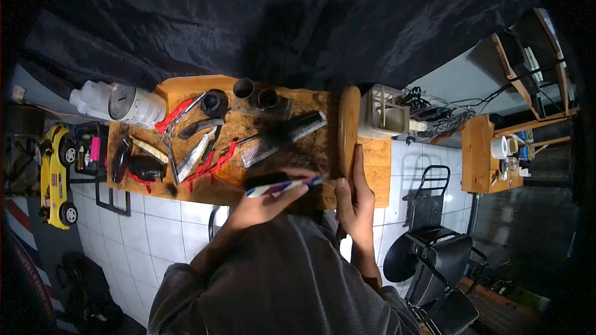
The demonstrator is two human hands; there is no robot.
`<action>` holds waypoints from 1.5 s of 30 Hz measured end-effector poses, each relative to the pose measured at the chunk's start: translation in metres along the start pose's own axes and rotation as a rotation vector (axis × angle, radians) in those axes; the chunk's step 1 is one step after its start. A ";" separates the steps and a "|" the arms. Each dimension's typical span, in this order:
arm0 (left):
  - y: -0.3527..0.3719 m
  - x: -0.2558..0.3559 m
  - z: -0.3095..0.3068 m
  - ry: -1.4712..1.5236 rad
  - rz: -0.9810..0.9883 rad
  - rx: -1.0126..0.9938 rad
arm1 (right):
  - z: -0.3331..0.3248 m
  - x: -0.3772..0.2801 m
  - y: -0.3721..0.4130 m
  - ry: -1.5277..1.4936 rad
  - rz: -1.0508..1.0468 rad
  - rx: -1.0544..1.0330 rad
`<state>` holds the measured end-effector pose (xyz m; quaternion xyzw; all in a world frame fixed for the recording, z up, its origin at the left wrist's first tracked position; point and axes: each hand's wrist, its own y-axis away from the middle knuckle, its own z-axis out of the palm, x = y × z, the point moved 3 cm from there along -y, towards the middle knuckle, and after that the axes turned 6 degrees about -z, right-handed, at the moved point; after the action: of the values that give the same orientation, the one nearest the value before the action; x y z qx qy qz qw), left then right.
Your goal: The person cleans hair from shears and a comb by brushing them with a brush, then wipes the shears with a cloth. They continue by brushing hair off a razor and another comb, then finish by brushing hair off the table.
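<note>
My left hand (267,201) is closed around a slim white and blue tool (273,188), its tip pointing right toward the brush. In my right hand (356,201) is a long wooden-backed brush (349,127), held upright on its side with the dark bristles facing left. A grey comb (307,125) and a second comb (257,153) lie on the wooden table (242,195) beyond my left hand. Dark hair clumps are scattered around them. Scissors (167,139) and red-handled tools (211,166) rest farther left.
A white can (138,107) and dark cups (243,89) stand along the table's back. Black clippers (146,167) lie at the left. A clear container (383,111) is beyond the brush. A black chair (434,260) stands at the right, a yellow toy car (56,177) far left.
</note>
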<state>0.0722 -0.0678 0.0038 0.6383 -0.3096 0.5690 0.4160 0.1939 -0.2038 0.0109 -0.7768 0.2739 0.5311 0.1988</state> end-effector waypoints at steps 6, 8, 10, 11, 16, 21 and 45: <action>-0.016 -0.019 -0.015 0.591 0.062 0.340 | 0.005 0.010 0.018 0.057 -0.014 -0.212; -0.015 -0.036 -0.019 0.470 0.041 0.258 | 0.010 0.013 0.020 0.114 -0.110 -0.203; -0.012 -0.032 -0.012 0.346 0.033 0.162 | 0.009 0.011 0.017 0.042 0.003 -0.156; -0.010 -0.028 -0.008 0.236 0.018 0.098 | 0.008 0.010 0.014 0.005 0.057 -0.131; 0.002 0.006 0.004 0.061 -0.068 0.019 | -0.002 0.006 0.006 0.062 -0.148 0.030; -0.013 -0.030 -0.015 0.326 -0.050 0.268 | -0.002 0.008 0.018 0.123 -0.133 -0.126; -0.003 -0.029 0.012 0.149 -0.005 0.182 | 0.014 -0.006 0.001 0.030 -0.027 -0.064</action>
<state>0.0756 -0.0794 -0.0258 0.6302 -0.2233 0.6395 0.3796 0.1813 -0.1946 0.0116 -0.7943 0.2493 0.5252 0.1765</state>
